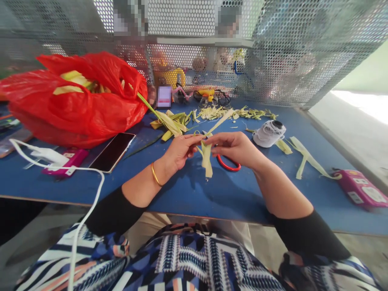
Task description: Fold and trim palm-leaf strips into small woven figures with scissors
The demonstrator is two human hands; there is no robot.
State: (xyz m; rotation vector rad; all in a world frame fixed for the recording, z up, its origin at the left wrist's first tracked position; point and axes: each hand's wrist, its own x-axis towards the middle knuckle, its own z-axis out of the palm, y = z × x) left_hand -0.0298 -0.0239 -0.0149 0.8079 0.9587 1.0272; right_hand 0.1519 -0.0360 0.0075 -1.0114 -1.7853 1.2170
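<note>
Over the blue table, my left hand point(181, 151) and my right hand point(233, 147) meet at the fingertips. Both are closed on a pale green corn husk strip point(206, 159) that hangs down between them, its lower end free. Another narrow piece of husk point(220, 122) sticks up behind the fingers. Under my right hand lies a pair of scissors with red handles point(229, 166), its blades mostly hidden by the hands. Left of the hands a bunch of husk leaves point(172, 123) lies on the table. Fingers cover the exact place where the strip is pinched.
A red plastic bag point(81, 117) of husks bulges at the left, near a phone point(113, 152) and a white cable point(100, 190). Cut husk bits point(236, 113) line the back. A thread spool point(268, 134) and a pink pack point(360, 186) sit right. Perforated metal panels point(273, 60) rise behind.
</note>
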